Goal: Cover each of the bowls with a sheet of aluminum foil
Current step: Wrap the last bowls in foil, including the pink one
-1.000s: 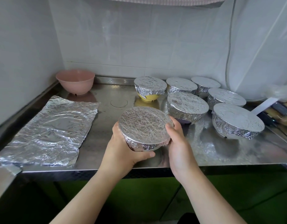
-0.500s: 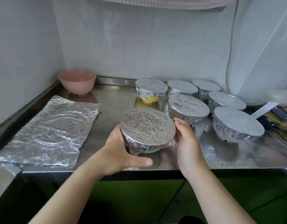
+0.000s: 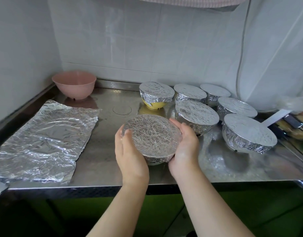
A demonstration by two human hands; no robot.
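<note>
Both hands are cupping the foil-covered bowl point(image 3: 153, 138) at frame centre, near the front edge of the steel counter point(image 3: 113, 168). Left hand point(image 3: 130, 154) is curling round the bowl's left side, fingers together against the foil skirt; right hand point(image 3: 184, 147) is wrapping the right side likewise. The person looks to be crimping the foil under the rim. To do this well: be pressing the skirt evenly all round, keeping the top taut without tearing, and holding the bowl level. Six other wrapped bowls are sitting at centre right, the nearest one point(image 3: 196, 115) just beside the right hand. The pink bowl point(image 3: 74, 86) at upper left is standing uncovered; a flat foil sheet point(image 3: 44, 141) is lying at left, likely for it.
</note>
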